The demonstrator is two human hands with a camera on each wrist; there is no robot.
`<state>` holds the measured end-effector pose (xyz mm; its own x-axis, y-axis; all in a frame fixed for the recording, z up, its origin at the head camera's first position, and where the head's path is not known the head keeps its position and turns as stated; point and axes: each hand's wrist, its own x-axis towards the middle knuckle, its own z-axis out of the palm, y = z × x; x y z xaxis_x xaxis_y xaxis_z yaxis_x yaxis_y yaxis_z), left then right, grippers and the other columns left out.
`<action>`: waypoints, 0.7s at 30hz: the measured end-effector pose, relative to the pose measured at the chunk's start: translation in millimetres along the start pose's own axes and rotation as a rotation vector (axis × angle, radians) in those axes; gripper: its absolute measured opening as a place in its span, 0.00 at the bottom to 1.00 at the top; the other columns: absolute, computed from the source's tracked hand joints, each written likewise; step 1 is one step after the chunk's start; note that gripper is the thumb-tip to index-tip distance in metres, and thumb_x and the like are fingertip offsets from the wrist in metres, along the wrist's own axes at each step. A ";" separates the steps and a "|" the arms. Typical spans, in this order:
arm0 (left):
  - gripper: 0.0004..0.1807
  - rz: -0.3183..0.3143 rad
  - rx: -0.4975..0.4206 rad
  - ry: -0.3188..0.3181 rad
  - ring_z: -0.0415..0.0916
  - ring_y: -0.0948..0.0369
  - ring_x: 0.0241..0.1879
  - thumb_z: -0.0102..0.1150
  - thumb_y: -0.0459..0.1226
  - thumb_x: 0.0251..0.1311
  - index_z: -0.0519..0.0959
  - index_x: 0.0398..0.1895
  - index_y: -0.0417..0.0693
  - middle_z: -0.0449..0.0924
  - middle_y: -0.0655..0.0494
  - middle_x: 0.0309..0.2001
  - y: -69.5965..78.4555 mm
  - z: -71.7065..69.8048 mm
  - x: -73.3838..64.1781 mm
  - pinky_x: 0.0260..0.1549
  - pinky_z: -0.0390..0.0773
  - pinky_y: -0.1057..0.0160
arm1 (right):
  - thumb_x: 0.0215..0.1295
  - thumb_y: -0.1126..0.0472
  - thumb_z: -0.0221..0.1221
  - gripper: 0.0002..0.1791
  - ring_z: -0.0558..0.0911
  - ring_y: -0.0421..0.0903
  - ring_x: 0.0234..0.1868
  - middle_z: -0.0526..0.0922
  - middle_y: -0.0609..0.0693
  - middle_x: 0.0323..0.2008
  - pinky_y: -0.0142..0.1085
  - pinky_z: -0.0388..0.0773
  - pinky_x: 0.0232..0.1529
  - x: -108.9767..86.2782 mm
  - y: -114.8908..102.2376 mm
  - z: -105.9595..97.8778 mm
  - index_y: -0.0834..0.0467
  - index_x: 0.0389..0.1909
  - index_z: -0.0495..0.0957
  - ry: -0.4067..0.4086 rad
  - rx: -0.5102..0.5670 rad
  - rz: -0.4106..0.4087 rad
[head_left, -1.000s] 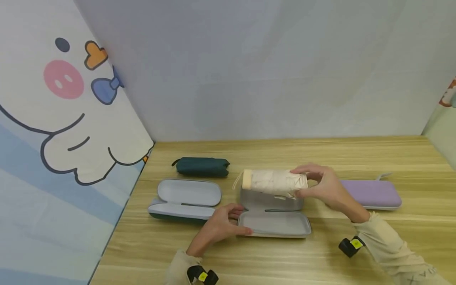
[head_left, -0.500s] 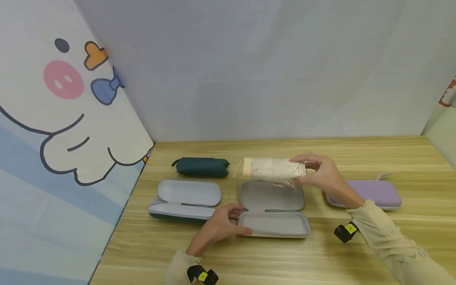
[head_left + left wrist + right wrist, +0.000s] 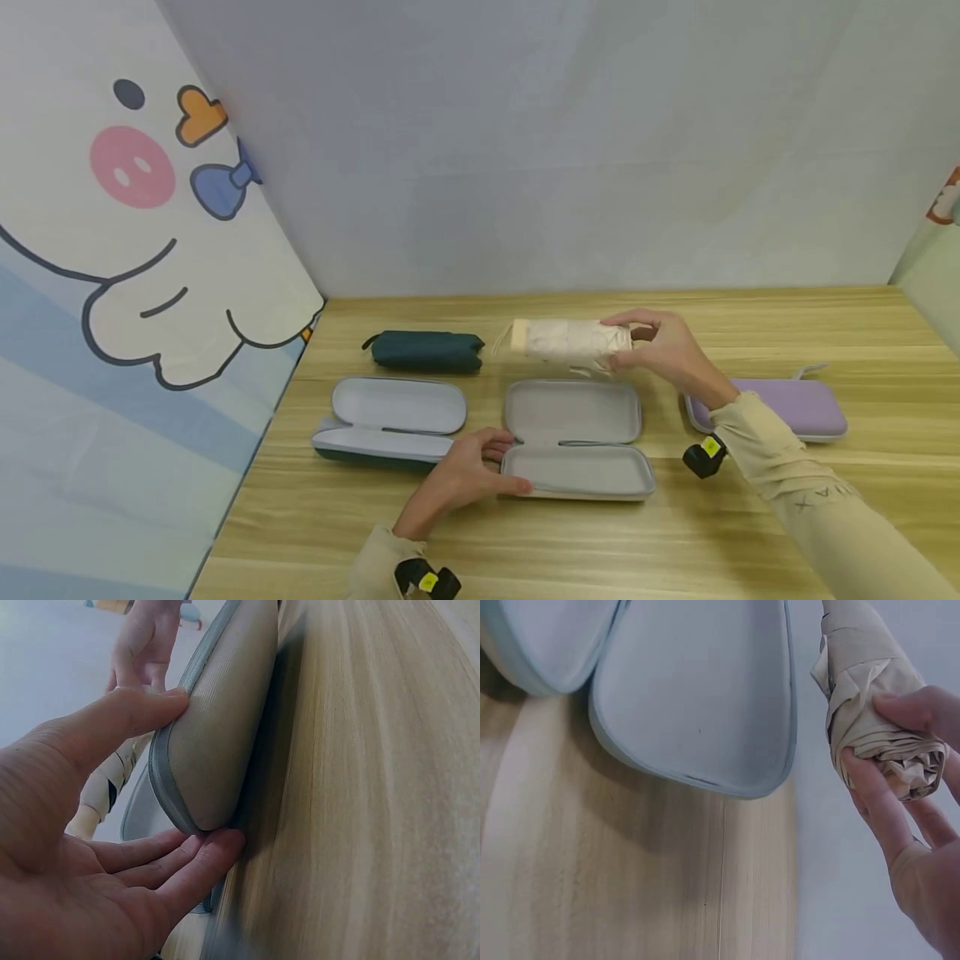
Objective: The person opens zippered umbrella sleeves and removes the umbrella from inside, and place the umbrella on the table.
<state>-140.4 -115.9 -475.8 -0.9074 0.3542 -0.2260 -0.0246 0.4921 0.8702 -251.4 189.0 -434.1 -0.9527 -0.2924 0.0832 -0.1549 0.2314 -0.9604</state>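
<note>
My right hand pinches one end of a cream folded umbrella, its thumb and fingers on the gathered cloth in the right wrist view. The umbrella is held level in the air behind an unzipped hard case with a pale grey lining. A cord loop dangles from its left end. At the left end of that case, my left hand holds on, thumb on the rim and fingers under the corner, as the left wrist view of the beige shell shows.
A dark green folded umbrella lies at the back left. In front of it, a dark green case lies unfolded, partly behind my left hand. A closed purple case lies on the right, partly behind my right forearm. A wall stands behind the table.
My right hand has lifted the cream umbrella up and back, away from the case, and shifted slightly left. The case's back half now shows fully. My left hand has stayed still.
</note>
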 end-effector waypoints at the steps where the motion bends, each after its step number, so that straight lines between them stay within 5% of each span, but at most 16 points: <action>1: 0.38 0.000 0.003 0.002 0.73 0.54 0.49 0.75 0.45 0.43 0.73 0.57 0.38 0.75 0.50 0.50 -0.1 0.0 0.0 0.48 0.74 0.55 | 0.44 0.70 0.72 0.28 0.81 0.49 0.44 0.76 0.54 0.55 0.40 0.81 0.36 2.7 1.3 0.2 0.61 0.51 0.80 -0.006 0.007 -0.002; 13: 0.37 -0.014 0.013 0.012 0.73 0.54 0.49 0.75 0.44 0.43 0.73 0.57 0.38 0.75 0.50 0.50 0.0 0.1 0.0 0.49 0.73 0.55 | 0.44 0.77 0.68 0.29 0.83 0.52 0.33 0.73 0.61 0.57 0.51 0.80 0.34 30.1 30.0 4.3 0.68 0.52 0.77 -0.092 0.124 0.009; 21: 0.37 -0.034 0.021 0.010 0.74 0.54 0.49 0.75 0.44 0.43 0.72 0.57 0.38 0.76 0.49 0.50 0.7 -1.2 2.5 0.48 0.74 0.56 | 0.39 0.75 0.71 0.31 0.81 0.51 0.35 0.76 0.63 0.53 0.43 0.81 0.32 39.4 42.2 10.2 0.65 0.51 0.79 -0.089 0.041 0.059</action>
<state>-143.2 -115.6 -475.2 -0.9105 0.3292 -0.2504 -0.0463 0.5203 0.8527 -292.8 177.7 -474.0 -0.9326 -0.3609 0.0035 -0.0864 0.2136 -0.9731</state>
